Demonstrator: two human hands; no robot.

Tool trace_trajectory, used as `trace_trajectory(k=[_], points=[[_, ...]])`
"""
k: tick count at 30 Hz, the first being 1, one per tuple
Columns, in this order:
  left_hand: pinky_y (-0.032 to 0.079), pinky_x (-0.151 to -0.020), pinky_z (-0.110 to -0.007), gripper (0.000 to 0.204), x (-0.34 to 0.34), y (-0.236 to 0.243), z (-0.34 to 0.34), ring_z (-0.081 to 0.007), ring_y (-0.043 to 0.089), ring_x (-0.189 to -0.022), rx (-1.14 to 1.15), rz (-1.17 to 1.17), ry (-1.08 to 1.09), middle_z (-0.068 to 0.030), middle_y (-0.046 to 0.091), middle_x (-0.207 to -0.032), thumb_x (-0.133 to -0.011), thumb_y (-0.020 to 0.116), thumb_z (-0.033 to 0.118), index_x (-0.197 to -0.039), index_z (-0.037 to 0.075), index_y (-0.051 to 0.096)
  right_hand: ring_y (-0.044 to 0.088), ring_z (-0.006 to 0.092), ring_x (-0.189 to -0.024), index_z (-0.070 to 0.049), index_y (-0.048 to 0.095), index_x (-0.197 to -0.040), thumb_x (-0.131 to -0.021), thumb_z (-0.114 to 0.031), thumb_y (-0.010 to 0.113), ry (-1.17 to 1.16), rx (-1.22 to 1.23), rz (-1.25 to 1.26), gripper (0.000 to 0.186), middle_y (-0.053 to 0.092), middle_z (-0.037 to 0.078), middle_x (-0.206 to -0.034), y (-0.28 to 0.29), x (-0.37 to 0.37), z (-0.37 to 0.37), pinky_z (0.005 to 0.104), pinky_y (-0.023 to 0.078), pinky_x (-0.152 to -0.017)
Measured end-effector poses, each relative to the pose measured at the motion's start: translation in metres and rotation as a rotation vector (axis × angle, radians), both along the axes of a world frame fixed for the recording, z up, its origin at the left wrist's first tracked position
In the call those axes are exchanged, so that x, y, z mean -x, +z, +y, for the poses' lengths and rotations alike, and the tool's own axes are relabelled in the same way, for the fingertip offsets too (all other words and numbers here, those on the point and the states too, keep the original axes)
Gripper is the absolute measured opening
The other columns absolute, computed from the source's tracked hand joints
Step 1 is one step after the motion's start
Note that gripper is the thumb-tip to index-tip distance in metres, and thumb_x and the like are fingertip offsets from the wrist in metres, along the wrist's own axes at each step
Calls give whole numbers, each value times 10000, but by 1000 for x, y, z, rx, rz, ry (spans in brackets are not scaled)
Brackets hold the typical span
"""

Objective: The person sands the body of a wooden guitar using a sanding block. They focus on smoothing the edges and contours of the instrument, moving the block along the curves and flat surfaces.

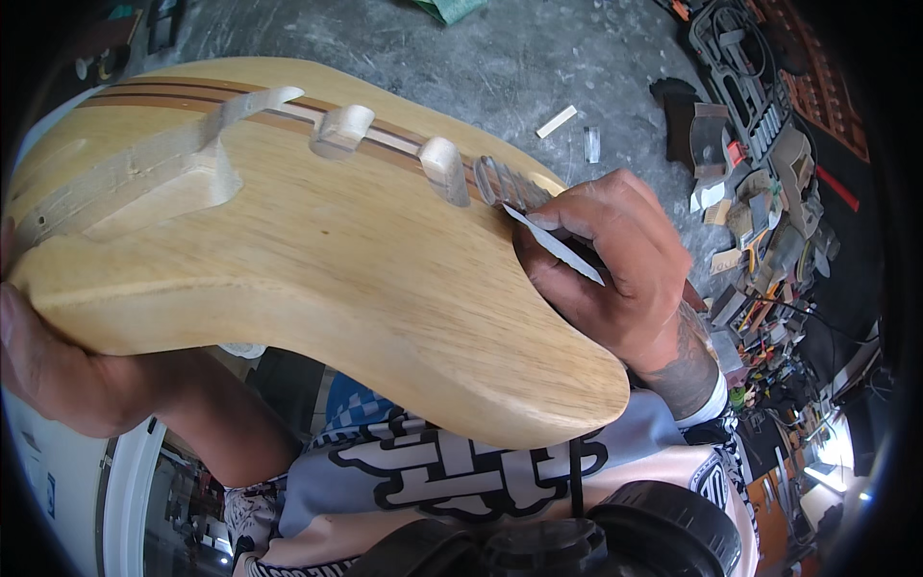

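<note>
Right hand (615,260) nearly closed, pinching thin white paper-like sheet (560,248) at right edge of pale-yellow, brown-striped wooden guitar body (365,250); contact unclear. Left hand (67,375) curled round body's left end. Body raised, tilted, in front of patterned shirt (630,433). I judge it stiff, fairly heavy, smooth, dent-prone; I'd grip thick rounded edges, avoiding pale carved recesses (187,192).

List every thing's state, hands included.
Guitar body: tilted, pockets cut into its face
Left hand: gripping the guitar body's end
Right hand: pinching, at the guitar body's edge
Pale sheet: pinched
Tool case: open
Small pale strip: lying loose
</note>
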State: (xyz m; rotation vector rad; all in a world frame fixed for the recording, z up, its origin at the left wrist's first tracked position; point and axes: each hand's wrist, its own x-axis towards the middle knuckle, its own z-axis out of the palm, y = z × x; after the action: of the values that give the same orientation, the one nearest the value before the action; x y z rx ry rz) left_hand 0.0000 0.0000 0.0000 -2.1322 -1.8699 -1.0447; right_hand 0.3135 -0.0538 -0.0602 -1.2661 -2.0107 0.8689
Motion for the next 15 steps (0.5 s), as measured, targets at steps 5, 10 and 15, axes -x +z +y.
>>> trace_trajectory(k=[5, 10, 15], points=[[357, -1112, -495, 496, 8, -1, -4, -278, 539, -1129, -20, 68, -26, -96, 612, -1112, -986, 431, 445, -1165, 30, 635, 630, 276, -770, -45, 709, -964, -605, -99, 875, -9, 64, -52, 399, 672, 85, -868, 2, -9, -9, 364, 461, -671], [382, -1083, -482, 480, 20, -2, -5, -281, 560, -1103, -43, 144, -64, -107, 627, -1102, -961, 474, 419, -1154, 13, 642, 629, 270, -775, -51, 713, -972, -609, -99, 873, 4, 12, 4, 400, 675, 82, -873, -4, 1, 1, 362, 457, -680], [408, -1054, -469, 467, 35, -1, -5, -284, 581, -1076, -83, 253, -111, -119, 641, -1092, -936, 517, 394, -1142, -4, 650, 627, 274, -782, -47, 708, -975, -621, -97, 870, 1, 60, -65, 392, 675, 86, -879, 4, -9, -8, 362, 457, -684]])
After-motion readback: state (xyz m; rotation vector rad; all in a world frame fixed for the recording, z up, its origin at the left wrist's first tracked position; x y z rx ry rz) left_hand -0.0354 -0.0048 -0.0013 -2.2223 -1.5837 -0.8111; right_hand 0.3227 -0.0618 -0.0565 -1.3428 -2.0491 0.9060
